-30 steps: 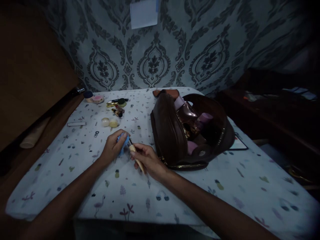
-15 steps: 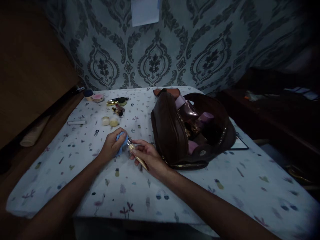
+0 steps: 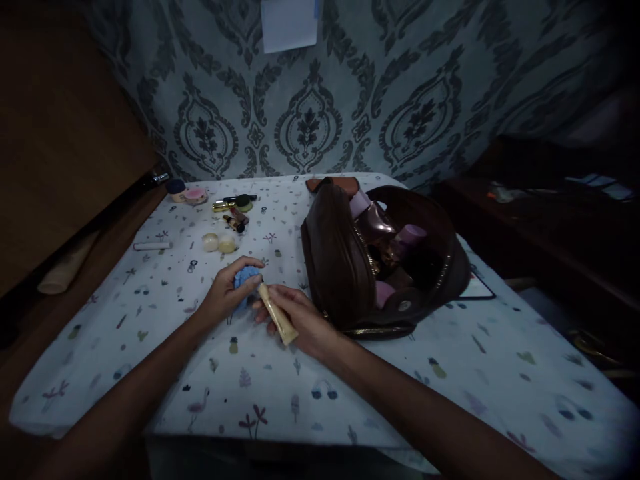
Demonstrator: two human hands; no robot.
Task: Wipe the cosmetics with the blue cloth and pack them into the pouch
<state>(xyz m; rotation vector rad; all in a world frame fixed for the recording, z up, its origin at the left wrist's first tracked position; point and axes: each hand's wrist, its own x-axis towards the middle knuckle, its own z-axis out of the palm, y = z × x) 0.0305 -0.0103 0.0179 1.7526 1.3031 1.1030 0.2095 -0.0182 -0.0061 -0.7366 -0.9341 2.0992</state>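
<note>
A patterned white cloth [image 3: 215,400] is covering the table. Over its near middle, the right hand [image 3: 303,320] is pinching a pale yellow tube [image 3: 277,317] between thumb and fingers, and the tube's flat, wide end is pointing near and slightly right. The left hand [image 3: 223,290], just left of it, is curling around a crumpled blue wipe [image 3: 246,275], thumb pressing over it; the tube's narrow end is sitting right beside that thumb, and whether it is touching the wipe I cannot tell. To the right, an open brown bag [image 3: 333,260] is standing full of pink and purple items, and a flat device [image 3: 477,288] is poking out beyond its right side. Farther left, a white stick [image 3: 153,246] and two small round pots [image 3: 227,245] are lying apart. Beyond them, small cosmetic tubes [image 3: 234,223] are clustering, and a dark-lidded jar [image 3: 176,189] is standing beside a pink container [image 3: 195,195] at the far left. Behind everything, a patterned curtain [image 3: 307,127] is hanging
</note>
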